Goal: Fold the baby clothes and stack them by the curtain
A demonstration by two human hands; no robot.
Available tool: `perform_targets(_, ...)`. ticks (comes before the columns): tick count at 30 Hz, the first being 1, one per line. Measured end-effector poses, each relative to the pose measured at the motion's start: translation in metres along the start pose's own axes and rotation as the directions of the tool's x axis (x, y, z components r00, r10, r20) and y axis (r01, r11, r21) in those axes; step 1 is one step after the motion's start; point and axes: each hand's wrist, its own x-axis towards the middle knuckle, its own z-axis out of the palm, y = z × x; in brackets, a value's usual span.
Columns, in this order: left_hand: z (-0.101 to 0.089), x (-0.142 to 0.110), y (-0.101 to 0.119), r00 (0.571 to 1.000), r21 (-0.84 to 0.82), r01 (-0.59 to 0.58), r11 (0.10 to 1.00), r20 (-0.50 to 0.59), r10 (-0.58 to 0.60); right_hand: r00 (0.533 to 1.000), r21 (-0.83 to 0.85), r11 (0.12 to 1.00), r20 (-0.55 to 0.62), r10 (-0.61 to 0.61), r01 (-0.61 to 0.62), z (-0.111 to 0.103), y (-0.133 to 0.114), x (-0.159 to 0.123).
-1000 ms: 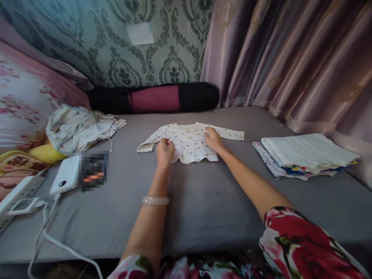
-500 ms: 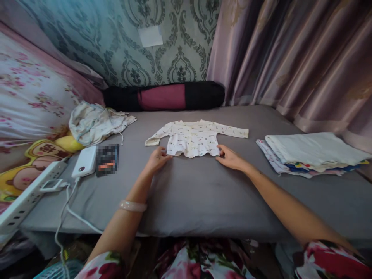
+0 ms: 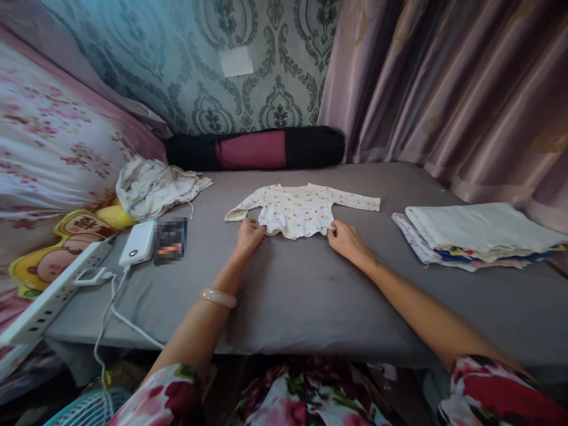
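Across grey fabric (image 3: 284, 296) lies a small patterned shirt (image 3: 295, 210).

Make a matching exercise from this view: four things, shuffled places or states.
1. small shirt
2. cloth stack
3. bangle
4. black-and-maroon bundle

A. around the left forearm
B. by the patterned wall
C. folded, at the right
D. laid out, hem between left hand and right hand

Pairs: 1-D, 2-C, 3-A, 4-B
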Motion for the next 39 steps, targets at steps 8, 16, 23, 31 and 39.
perform_targets(8, -0.024, 0.001, -0.008, 0.953, 0.483, -0.289, 0.827, 0.068, 0.294, 0.997, -0.067, 0.995, 0.021, -0.07, 0.072, -0.005, 0.008, 0.0)
perform_targets(16, -0.043, -0.005, -0.01, 0.851, 0.663, -0.518, 0.54, 0.339, 0.4, 0.989, -0.136, 0.982, 0.083, -0.124, 0.134, -0.008, 0.02, -0.008)
perform_targets(23, -0.075, 0.018, -0.03, 0.697, 0.548, -0.713, 0.438, 0.484, 0.53, 0.98, -0.08, 0.982, 0.118, -0.163, 0.173, -0.03, 0.034, -0.003)
perform_targets(31, 0.0, 0.027, 0.005, 0.716, 0.511, -0.686, 0.519, 0.341, 0.609, 0.952, -0.002, 0.953, -0.054, -0.302, 0.302, 0.009, -0.02, 0.049)
perform_targets(39, 0.02, 0.029, -0.002, 0.74, 0.558, -0.671, 0.488, 0.456, 0.495, 0.978, -0.04, 0.981, 0.105, -0.183, 0.188, 0.035, -0.015, 0.058)
